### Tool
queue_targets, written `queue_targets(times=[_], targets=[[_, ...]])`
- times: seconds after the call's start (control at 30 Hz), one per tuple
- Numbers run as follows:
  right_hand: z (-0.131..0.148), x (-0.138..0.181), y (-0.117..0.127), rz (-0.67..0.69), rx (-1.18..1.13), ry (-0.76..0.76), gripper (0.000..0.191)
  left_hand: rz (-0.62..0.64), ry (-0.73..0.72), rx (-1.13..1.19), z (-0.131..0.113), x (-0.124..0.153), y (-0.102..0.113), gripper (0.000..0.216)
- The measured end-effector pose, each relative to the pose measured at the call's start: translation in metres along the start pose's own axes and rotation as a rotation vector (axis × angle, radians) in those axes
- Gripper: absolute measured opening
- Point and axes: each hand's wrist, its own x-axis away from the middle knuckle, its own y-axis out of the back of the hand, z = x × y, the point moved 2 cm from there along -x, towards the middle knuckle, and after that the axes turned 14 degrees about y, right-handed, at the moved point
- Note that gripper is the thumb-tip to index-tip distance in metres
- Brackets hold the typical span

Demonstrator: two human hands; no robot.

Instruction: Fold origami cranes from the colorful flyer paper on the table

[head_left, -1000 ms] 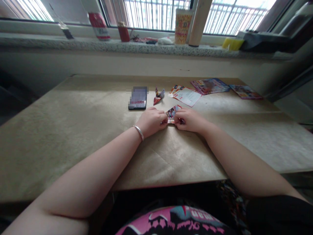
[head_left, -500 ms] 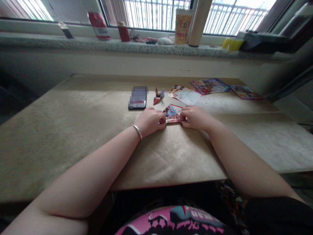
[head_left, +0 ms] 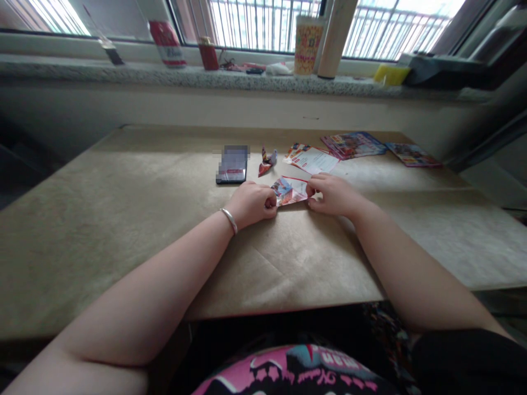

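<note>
- The colourful paper (head_left: 291, 191) is held between both hands, low over the middle of the table (head_left: 123, 208), just in front of the person.
- The left hand (head_left: 252, 204) is curled into a loose fist, and the paper's left edge is pinched at its fingertips.
- A silver bracelet (head_left: 228, 219) is worn on the left wrist, and the forearm is stretched across the brown table cover.
- The right hand (head_left: 334, 195) is curled too; the paper's right edge is gripped between thumb and fingers.
- The paper is seen partly folded and tilted up, its printed side towards the camera. Whether its lower edge rests on the table cannot be told.
- A dark phone (head_left: 233, 164) is laid flat just beyond the left hand, apart from it.
- A small folded paper figure (head_left: 267, 161) is stood beside the phone, to its right, near the held paper but not touching it.
- A white and orange leaflet (head_left: 313, 159) is spread flat just beyond the right hand.
- Further right, a stack of magazines (head_left: 354, 144) and another leaflet (head_left: 413, 154) are laid near the table's far edge.
- On the windowsill (head_left: 123, 74) behind, a yellow printed cup (head_left: 307, 44) and a red can (head_left: 208, 55) are lined up, well apart from the hands.
</note>
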Motion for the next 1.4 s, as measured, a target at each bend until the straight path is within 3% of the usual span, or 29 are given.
queue_targets(times=[0.2, 0.7, 0.87, 0.97, 1.13, 1.3, 1.4], targets=[[0.011, -0.007, -0.004, 0.012, -0.015, 0.069, 0.007, -0.002, -0.017, 0.015, 0.0, -0.001, -0.002, 0.012], [0.009, -0.006, 0.002, 0.159, 0.152, 0.032, 0.019, 0.037, -0.005, 0.049, -0.005, 0.0, 0.001, 0.009], [0.006, -0.005, -0.001, 0.186, 0.176, 0.014, 0.023, 0.115, -0.037, 0.097, -0.008, 0.005, 0.0, 0.008], [0.004, -0.004, -0.002, 0.18, 0.166, 0.009, 0.023, 0.105, -0.046, 0.141, -0.01, 0.006, 0.003, 0.011], [0.0, -0.001, -0.002, 0.133, 0.155, -0.025, 0.022, -0.062, -0.019, 0.138, -0.004, 0.004, 0.007, 0.025], [0.005, -0.004, -0.008, -0.037, 0.039, 0.001, 0.031, 0.071, 0.028, 0.025, 0.003, 0.005, -0.003, 0.041], [0.012, -0.008, -0.013, -0.05, -0.049, 0.069, 0.036, 0.111, 0.055, 0.004, -0.002, 0.008, -0.005, 0.045]])
